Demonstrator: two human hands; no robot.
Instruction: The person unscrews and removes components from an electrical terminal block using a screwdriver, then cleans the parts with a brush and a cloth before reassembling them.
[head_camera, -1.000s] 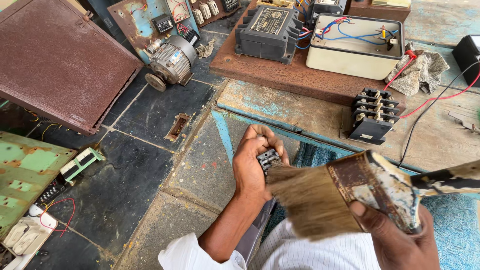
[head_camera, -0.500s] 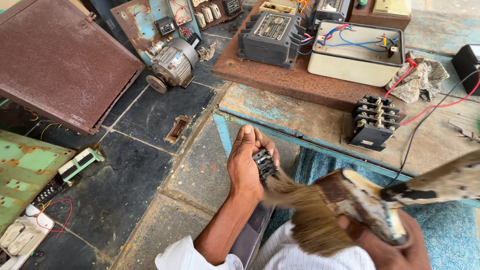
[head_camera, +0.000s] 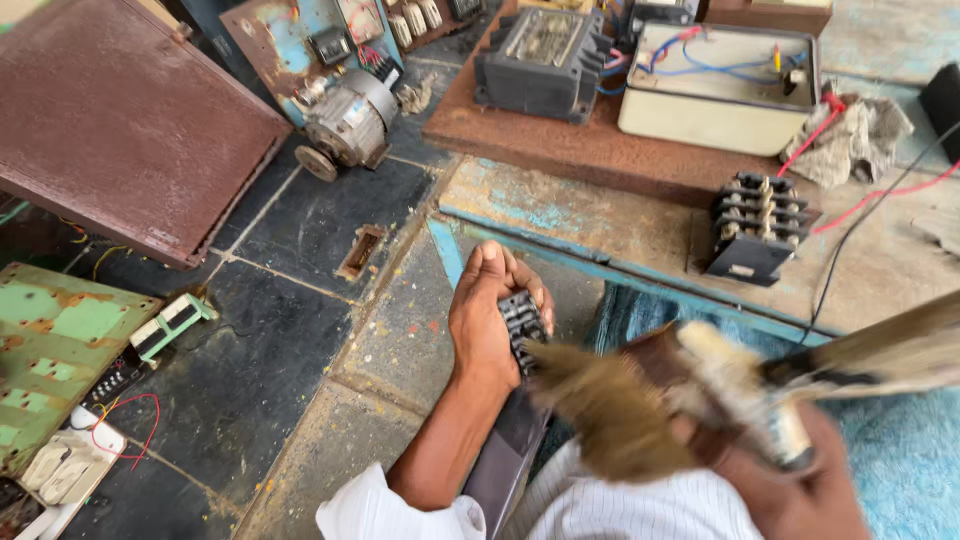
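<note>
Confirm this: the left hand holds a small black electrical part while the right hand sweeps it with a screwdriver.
Not quite. The right hand holds a paintbrush, not a screwdriver; the head view shows its bristles against the black electrical part, which the left hand holds.

Over the last second the brush has swept leftward: its bristles, which a second ago sat clear to the right of the black switch block, now lie against the block's lower right side. The right hand has dropped lower and further right, toward the bottom corner of the view, so less of it shows and it is blurred. The left hand has tilted the block slightly, its thumb riding higher. The view itself has shifted a little, with the bench things sitting lower.
</note>
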